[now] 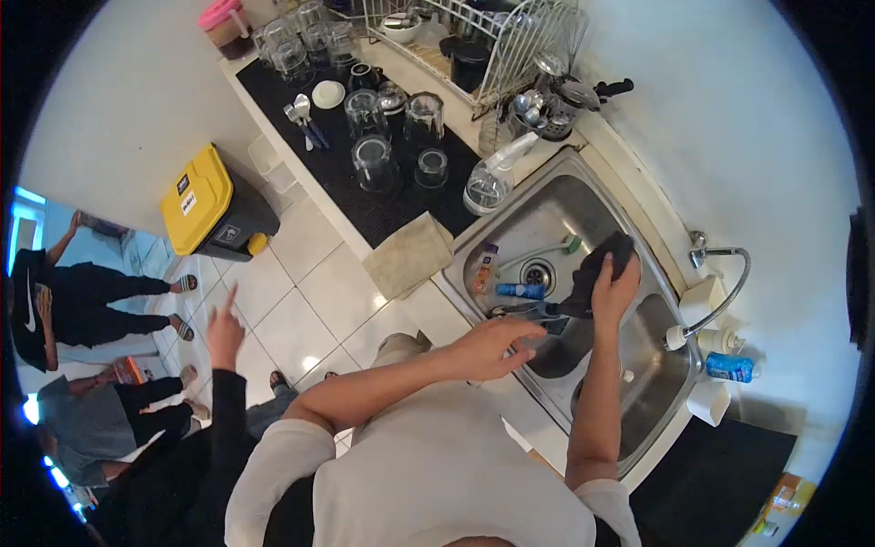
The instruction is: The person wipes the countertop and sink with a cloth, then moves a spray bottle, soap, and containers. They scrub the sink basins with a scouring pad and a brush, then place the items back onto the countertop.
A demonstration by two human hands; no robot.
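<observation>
Over the steel sink (583,173), my right hand (615,290) grips a dark cloth (581,294) that hangs down into the basin. My left hand (492,349) is at the sink's near left edge, fingers apart and holding nothing. Beneath and beyond it in the basin lie a blue tube (520,291), an orange-labelled bottle (486,266) and a brush with a green head (571,244), near the drain (538,273). Some dark item (538,314) lies between my hands; its shape is hard to make out.
Glasses (372,162) stand on a black mat left of the sink, with a beige cloth (410,255) and spray bottle (492,182). A faucet (729,301) curves over the right. Another person's hand (225,333) points at left; other people stand beyond, near a yellow-lidded bin (196,201).
</observation>
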